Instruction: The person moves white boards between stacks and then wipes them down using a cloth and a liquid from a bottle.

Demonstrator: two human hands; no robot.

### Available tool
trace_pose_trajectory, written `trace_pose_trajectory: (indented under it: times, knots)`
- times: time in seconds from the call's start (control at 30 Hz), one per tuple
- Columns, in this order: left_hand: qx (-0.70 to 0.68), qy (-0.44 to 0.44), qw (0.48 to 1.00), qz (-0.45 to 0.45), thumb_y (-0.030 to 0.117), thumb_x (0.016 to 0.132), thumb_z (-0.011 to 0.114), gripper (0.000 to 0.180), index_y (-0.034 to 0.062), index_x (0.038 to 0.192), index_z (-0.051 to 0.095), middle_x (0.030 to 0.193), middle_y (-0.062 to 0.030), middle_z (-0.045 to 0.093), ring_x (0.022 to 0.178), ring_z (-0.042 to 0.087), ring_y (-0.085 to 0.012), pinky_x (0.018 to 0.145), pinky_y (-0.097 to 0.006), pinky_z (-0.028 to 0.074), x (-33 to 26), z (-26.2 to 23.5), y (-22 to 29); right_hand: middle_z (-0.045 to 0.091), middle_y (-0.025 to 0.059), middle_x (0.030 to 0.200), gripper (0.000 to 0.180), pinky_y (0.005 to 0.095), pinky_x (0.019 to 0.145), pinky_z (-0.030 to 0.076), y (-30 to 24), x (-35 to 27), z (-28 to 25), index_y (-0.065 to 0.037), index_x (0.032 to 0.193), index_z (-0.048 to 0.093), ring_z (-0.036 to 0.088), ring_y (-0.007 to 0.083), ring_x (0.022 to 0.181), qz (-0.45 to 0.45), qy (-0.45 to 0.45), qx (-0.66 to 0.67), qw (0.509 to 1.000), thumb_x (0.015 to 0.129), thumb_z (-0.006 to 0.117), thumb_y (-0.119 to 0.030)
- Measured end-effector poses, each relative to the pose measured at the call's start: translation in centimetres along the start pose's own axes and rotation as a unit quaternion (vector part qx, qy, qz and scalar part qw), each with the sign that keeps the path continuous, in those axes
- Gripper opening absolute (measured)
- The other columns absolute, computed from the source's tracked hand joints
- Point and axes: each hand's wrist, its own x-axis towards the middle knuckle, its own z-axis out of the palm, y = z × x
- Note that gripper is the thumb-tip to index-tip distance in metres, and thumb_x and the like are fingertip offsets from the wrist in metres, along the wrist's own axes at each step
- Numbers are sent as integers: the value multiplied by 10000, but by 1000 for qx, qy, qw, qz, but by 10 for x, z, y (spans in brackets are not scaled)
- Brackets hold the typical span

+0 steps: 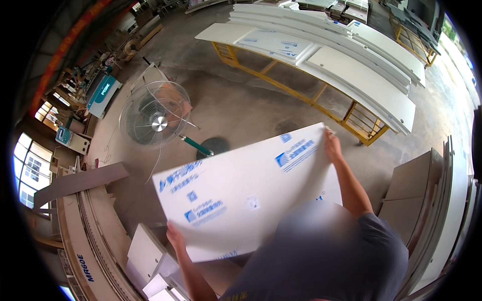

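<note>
I hold a large white panel [241, 190] with blue printing on its film, tilted in front of me above the floor. My left hand [174, 236] grips its near lower-left edge. At the far upper-right corner, my right hand [332, 146] is closed on the edge with the arm stretched out. My grey shirt [326, 256] fills the lower middle of the view and hides the panel's near right part.
A standing wire-cage fan [155, 120] is to the left on the concrete floor. A yellow-framed rack [311, 98] stacked with white panels runs across the back. Brown boards [416, 185] lean at the right. Small white panels [148, 253] and a machine edge [85, 241] lie lower left.
</note>
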Motion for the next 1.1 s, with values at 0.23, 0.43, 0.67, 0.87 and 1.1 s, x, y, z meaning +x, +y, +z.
trace_pose_trajectory:
  times: [0.23,0.43,0.67,0.87,1.1]
  knots:
    - [14,-135,990,31,516,1052,398,665,-96,1106,650,1093,-296,670,1030,627,-414,916,-446,467,179,253,144,528,47,701,478,338,607,405,113,35,-83,-9,985,614,485,140,666,10,136,75,988,1069,421,-438]
    - [47,-202,976,72,547,1030,412,688,-86,1056,682,1081,-334,661,1065,613,-482,923,-482,475,324,464,261,386,-70,598,486,276,464,273,94,29,-68,-130,781,554,349,49,509,177,210,137,952,1048,455,-524]
    - [58,-271,954,117,596,1006,395,720,-56,997,698,1069,-317,668,1059,617,-483,898,-517,489,459,670,359,445,-36,629,543,295,508,307,39,145,-48,-51,777,576,388,73,569,226,234,75,943,1050,458,-506]
    - [161,-343,917,122,582,1013,359,712,-44,1043,696,1116,-307,661,1106,598,-484,939,-515,477,579,826,441,458,-35,608,486,299,473,301,46,302,4,-40,885,650,404,81,517,168,253,46,952,1063,453,-447]
    - [185,-350,904,161,602,1003,367,735,-59,1088,677,1143,-320,648,1124,590,-492,959,-513,470,732,954,534,536,103,611,611,414,576,379,-23,561,52,79,903,605,471,158,614,211,164,-23,963,1066,407,-475]
